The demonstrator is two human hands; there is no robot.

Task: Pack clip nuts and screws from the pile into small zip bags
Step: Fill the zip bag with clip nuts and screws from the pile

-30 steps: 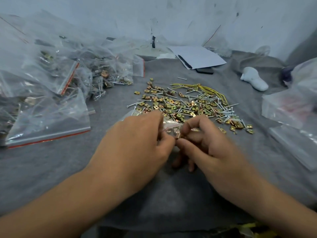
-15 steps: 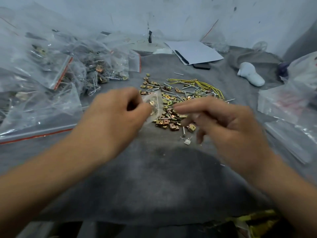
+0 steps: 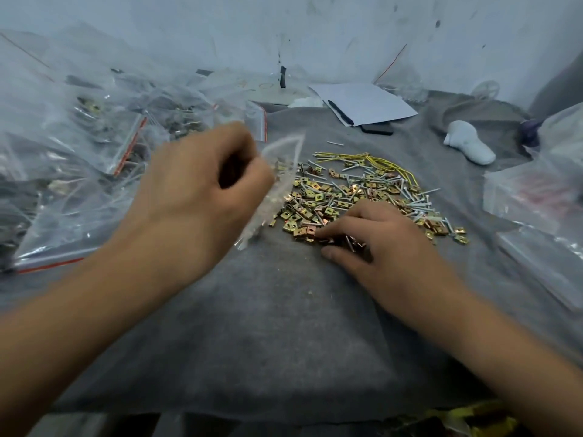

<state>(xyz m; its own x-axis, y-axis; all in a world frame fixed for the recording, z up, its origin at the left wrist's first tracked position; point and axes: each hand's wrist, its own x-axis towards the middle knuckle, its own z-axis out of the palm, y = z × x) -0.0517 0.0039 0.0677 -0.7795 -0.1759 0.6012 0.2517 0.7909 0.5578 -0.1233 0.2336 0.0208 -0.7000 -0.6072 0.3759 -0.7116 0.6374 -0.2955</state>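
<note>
Pile of brass-coloured square clip nuts and silver screws (image 3: 356, 197) is lying centre-right of the frame on the grey felt cloth (image 3: 252, 326). Left hand (image 3: 202, 197) is pinching a small clear zip bag (image 3: 277, 181), motion-blurred, hanging left of the pile with a few parts inside. Right hand (image 3: 375, 238) is curling its fingers onto the pile's near edge; can't tell if it's actually gripping parts. Risks: bag mouth is looking slack, so parts could be missing it and scattering; the dangling bag could be tipping out contents; blind grabbing could be giving a wrong count.
</note>
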